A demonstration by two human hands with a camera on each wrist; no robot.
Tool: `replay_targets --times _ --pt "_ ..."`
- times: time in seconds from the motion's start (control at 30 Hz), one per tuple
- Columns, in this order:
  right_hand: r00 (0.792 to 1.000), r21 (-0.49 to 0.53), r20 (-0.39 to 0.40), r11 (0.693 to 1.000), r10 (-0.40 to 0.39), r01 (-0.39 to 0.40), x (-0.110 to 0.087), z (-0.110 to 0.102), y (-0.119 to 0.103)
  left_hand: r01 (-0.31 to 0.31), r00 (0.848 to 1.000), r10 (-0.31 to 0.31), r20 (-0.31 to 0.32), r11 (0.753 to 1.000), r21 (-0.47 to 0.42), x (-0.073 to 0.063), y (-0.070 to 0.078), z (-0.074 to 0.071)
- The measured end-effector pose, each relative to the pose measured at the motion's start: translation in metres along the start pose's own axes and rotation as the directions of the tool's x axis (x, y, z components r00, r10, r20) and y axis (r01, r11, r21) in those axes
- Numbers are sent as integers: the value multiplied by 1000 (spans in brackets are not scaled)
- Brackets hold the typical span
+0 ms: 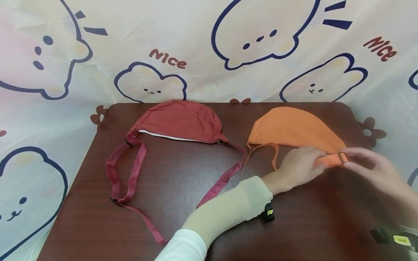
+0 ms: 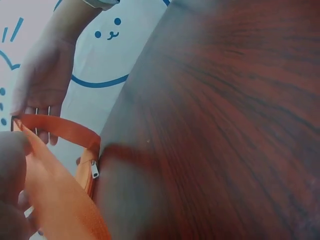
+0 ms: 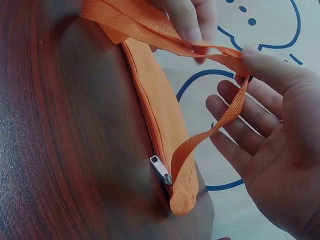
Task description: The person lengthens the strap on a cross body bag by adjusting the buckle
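Observation:
An orange waist bag (image 1: 290,127) lies at the right back of the table. My left hand (image 1: 302,166) pinches its orange strap (image 1: 328,161) just in front of the bag. Thumb and forefinger of my right hand (image 1: 378,170) grip the strap's slider buckle (image 1: 341,158) at the bag's right end. In the right wrist view the strap (image 3: 210,132) loops from the right fingertips down to the bag's tip, beside a metal zipper pull (image 3: 161,170). That hand's other fingers are spread, partly bent. Much of the left hand (image 2: 12,175) lies outside the left wrist view.
A dark red waist bag (image 1: 183,121) with a white zipper edge lies at the left back. Its long strap (image 1: 112,174) trails over the brown table (image 1: 81,214), partly under my left sleeve (image 1: 225,206). A printed cloth (image 1: 202,83) hangs behind and beside the table.

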State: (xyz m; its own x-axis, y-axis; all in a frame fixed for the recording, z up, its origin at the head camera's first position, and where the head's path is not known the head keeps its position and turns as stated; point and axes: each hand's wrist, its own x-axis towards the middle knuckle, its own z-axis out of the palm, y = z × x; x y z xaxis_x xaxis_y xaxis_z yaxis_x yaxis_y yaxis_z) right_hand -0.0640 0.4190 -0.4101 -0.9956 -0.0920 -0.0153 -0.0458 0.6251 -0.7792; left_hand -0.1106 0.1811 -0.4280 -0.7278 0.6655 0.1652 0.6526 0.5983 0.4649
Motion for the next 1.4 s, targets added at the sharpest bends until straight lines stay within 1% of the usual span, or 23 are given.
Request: replay_targets --times 0.1,0.2,0.3,0.53,0.67,0.8,0.9,1.0,1.1,1.17,1.23,1.4 --pt "999 6 -23 1000 -28 28 0 1 0 3 1000 -3 -6 1000 -28 0 1 0" --pt "999 24 -35 999 -42 43 0 2 0 -6 1000 5 -27 1000 -9 0 2 1" --pt "998 27 -41 999 -40 41 0 3 0 -11 999 12 -46 1000 26 0 2 2" --pt "998 30 -59 999 -35 37 1 5 -2 10 1000 -10 -26 1000 14 -1 6 3" --pt "997 29 -66 999 -34 36 1 7 -1 11 999 -9 -43 999 47 -2 7 4" --pt "997 41 -66 998 -35 37 1 7 1 2 998 1 -59 999 38 -3 5 2" --pt "998 42 -64 999 -23 26 1 6 1 -10 997 10 -75 1000 -2 -4 3 -1" --pt "998 35 -55 999 6 -4 0 5 1 -38 995 33 -99 998 -51 -4 -1 -3" --pt "998 26 -51 999 20 -19 -1 3 1 -57 994 46 -98 993 -105 -3 -3 -5" --pt "998 25 -52 1000 18 -17 -2 3 0 -56 995 46 -83 990 -128 -2 -3 -6" --pt "999 27 -52 1000 13 -12 -2 3 -1 -44 998 35 -60 988 -150 -2 -3 -6" --pt "999 35 -39 999 32 -30 0 5 -4 -10 1000 8 -12 982 -189 0 -2 -7"
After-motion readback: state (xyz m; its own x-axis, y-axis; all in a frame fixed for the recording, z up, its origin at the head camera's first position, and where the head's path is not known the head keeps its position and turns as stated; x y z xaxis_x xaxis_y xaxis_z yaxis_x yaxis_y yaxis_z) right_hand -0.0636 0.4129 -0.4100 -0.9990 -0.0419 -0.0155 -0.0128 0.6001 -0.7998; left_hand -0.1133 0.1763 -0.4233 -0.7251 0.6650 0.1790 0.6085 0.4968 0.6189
